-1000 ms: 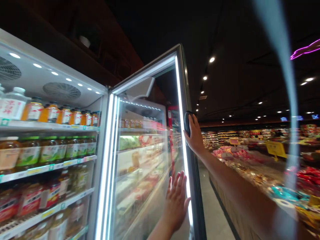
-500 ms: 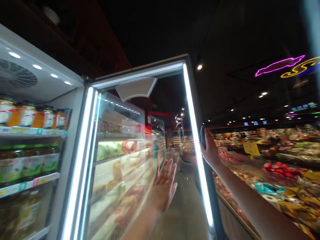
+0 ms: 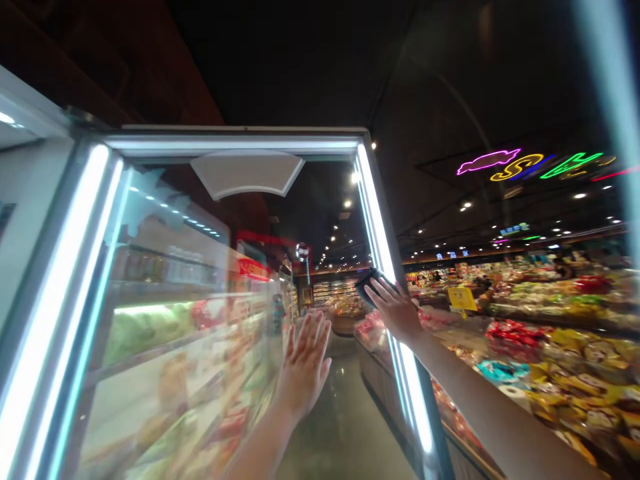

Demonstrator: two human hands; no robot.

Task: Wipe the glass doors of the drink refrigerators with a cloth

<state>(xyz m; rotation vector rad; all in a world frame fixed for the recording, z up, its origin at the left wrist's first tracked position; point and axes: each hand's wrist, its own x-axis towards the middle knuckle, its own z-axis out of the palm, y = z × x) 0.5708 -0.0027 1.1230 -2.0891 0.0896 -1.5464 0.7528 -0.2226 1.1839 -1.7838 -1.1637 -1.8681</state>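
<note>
A glass cooler door (image 3: 240, 143) stands open in front of me, its frame edged with bright light strips. My left hand (image 3: 306, 363) is flat against the glass or just before it, fingers stretched and holding nothing. At the door's right edge, my right hand (image 3: 395, 307) presses a dark cloth or pad (image 3: 369, 287) against the glass, its fingers laid over it. The exact shape of the dark item is partly hidden by the fingers. A pale fan-shaped panel (image 3: 249, 172) sits at the top of the glass.
Blurred shelves of goods (image 3: 150, 327) show through the glass at left. On the right are displays of packaged food (image 3: 590, 360) with a yellow sign (image 3: 462, 299). A shiny floor (image 3: 345, 407) runs between them. Neon shapes (image 3: 525, 165) hang above.
My right hand and the dark item have moved left from the frame's outer edge onto the glass. The view has turned right, and the bottles inside the cooler have left it.
</note>
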